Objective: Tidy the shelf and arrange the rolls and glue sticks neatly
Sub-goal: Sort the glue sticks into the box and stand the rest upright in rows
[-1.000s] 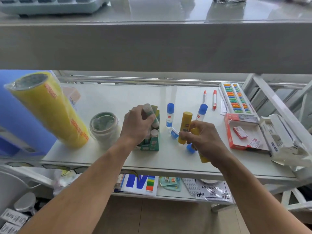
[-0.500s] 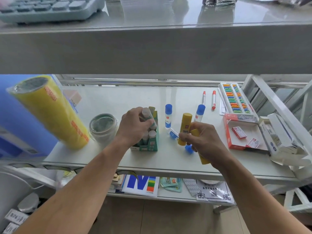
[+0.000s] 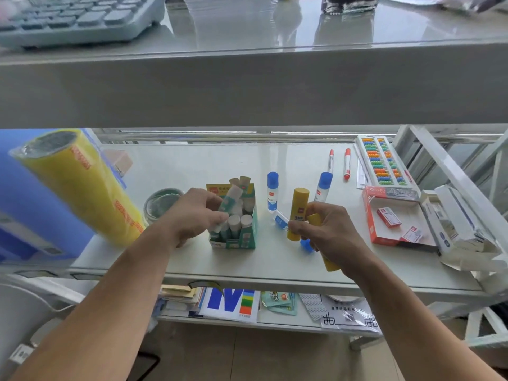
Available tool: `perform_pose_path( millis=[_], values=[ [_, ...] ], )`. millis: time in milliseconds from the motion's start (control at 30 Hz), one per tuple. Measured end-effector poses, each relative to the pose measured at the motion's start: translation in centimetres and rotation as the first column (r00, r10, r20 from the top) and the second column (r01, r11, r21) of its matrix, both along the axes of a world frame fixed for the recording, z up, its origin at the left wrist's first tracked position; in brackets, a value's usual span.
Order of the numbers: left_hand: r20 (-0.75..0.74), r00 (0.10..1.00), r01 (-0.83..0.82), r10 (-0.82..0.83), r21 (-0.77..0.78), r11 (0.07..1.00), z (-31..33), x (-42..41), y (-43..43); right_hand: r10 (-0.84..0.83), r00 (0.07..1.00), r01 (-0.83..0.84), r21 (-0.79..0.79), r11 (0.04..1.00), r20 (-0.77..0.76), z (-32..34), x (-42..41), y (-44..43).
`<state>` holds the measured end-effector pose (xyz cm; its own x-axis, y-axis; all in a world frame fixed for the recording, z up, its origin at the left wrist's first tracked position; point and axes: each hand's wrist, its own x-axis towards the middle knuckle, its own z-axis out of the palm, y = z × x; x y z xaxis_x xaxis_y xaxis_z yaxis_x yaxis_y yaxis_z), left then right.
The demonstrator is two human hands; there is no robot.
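Two hands busy: left hand (image 3: 192, 215) pinching a green glue stick (image 3: 230, 198) into the box (image 3: 242, 237), right hand (image 3: 327, 232) at 3 o'clock gripping yellow sticks (image 3: 298, 213), likely boxed next

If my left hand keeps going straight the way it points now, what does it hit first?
Most likely the green glue stick box: your left hand, gripping a tilted glue stick, points right at its open top, practically touching. Depth is unclear.

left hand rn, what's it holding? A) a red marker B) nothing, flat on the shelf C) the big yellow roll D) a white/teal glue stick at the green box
D: the left hand grips a white and teal glue stick, tilted over the green box of similar sticks; the yellow roll leans untouched to its left.
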<state>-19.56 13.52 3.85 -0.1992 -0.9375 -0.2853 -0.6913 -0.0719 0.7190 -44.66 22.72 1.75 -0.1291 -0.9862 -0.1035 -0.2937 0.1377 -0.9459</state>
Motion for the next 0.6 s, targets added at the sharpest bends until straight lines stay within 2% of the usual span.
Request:
perform_pose_path(
  millis=[100, 267, 367, 467, 600],
  values=[
    [-0.235, 0.972, -0.015, 0.0, -0.062, 0.998, -0.5, -1.0, 0.5, -0.008, 1.0, 0.008, -0.01, 1.0, -0.003, 0.0, -0.2, -0.1],
    [-0.339, 0.938, -0.119, 0.066, -0.14, 0.983, -1.9, -3.4, 0.4, 0.006, 1.0, -0.006, -0.006, 1.0, -0.004, -0.2, 0.0, 0.0],
    [-0.284, 0.955, -0.146, 0.086, -0.197, 0.97, -2.0, -3.8, 0.3, 0.004, 1.0, -0.004, -0.004, 1.0, -0.001, -0.2, -0.2, 0.0],
    [-0.169, 0.983, -0.121, 0.074, -0.284, 0.951, -1.8, -3.7, 0.2, -0.002, 1.0, 0.002, -0.009, 1.0, -0.003, -0.1, -0.5, 0.1],
    [-0.059, 0.998, -0.046, 0.031, -0.276, 0.96, -1.6, -3.3, 0.1, 0.0, 1.0, 0.0, -0.013, 1.0, -0.009, -0.2, -0.7, 0.1]
  ],
)
